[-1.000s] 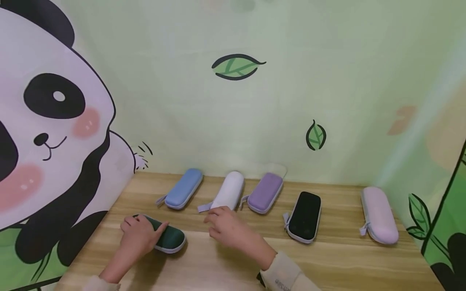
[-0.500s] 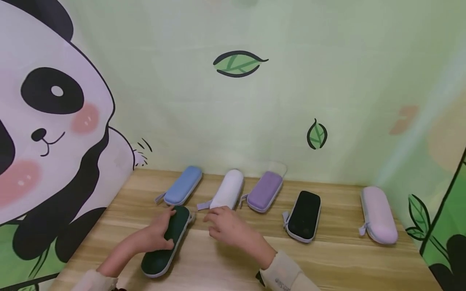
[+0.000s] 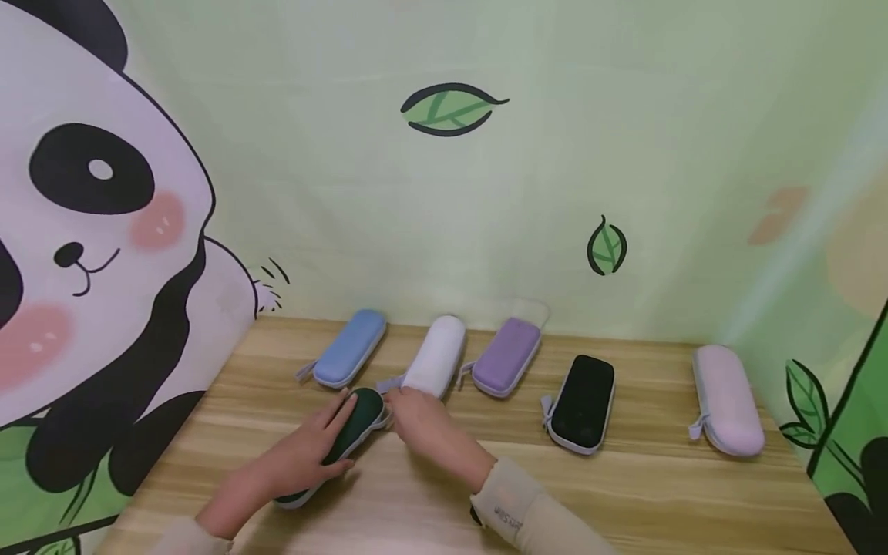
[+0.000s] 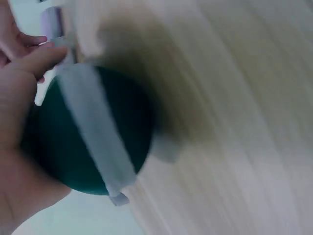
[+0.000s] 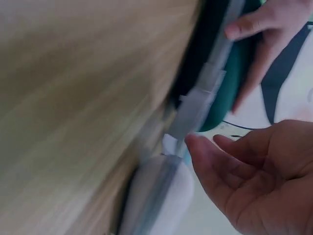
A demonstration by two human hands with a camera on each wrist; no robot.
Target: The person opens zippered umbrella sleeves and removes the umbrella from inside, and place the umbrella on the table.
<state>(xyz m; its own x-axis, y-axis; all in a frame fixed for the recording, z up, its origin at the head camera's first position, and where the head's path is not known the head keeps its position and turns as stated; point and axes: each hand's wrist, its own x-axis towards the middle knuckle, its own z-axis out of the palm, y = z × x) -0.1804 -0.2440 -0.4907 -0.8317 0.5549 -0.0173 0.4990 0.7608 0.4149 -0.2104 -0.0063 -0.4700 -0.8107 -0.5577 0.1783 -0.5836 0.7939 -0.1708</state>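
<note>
Looking over the left part of the worktop [image 3: 645, 486], you find the dark green case [image 3: 364, 416] (resting or slightly lifted, you can't tell), probably light, stiff-shelled and smooth, best taken across its middle. Your left hand [image 3: 298, 455] grips it there, hiding much of it. Your right hand [image 3: 432, 425], loosely curled with fingertips apart, nears the blurred pale tab [image 5: 192, 116], contact unclear.

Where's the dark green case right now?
In the head view, the dark green case is at lower left, in the grip of the left hand, just in front of the blue case, with the white case beyond it to the right.
</note>
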